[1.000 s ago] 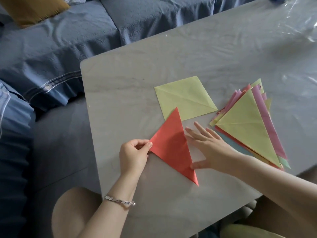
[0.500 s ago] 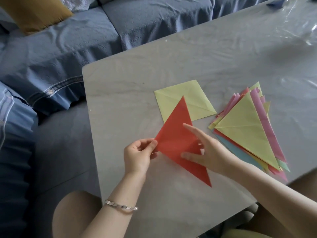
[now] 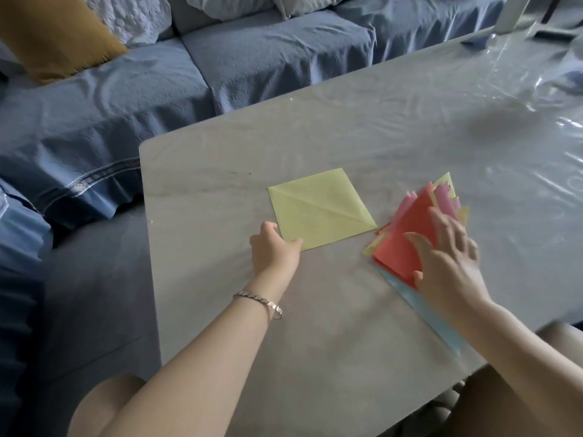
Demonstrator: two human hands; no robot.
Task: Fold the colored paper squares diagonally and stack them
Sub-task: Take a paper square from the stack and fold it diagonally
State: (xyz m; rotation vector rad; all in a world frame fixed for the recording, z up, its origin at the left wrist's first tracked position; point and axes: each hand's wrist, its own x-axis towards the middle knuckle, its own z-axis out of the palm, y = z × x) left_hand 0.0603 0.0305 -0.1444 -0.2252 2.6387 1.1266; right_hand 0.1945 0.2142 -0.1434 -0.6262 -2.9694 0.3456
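Right hand: fingers straight and spread, palm down on the red triangle. It presses flat and holds nothing. The red triangle lies on top of the stack, at the right of the bench.

Left hand: at the near-left corner of the yellow square, thumb against the paper edge, fingers loosely curled. Cannot tell whether it pinches the corner or only touches it.

Yellow square: flat and open on the bench, just left of the stack. One diagonal crease line runs across it.

Stack: fanned and untidy. Pink, yellow and pale blue edges stick out from under the red.

Progress (judgement): several pieces are folded and piled, red topmost. The yellow square looks like the only open sheet in view. It needs closing corner to corner along its crease, then placing on the pile. Task appears near its end, though the stack may want squaring up.
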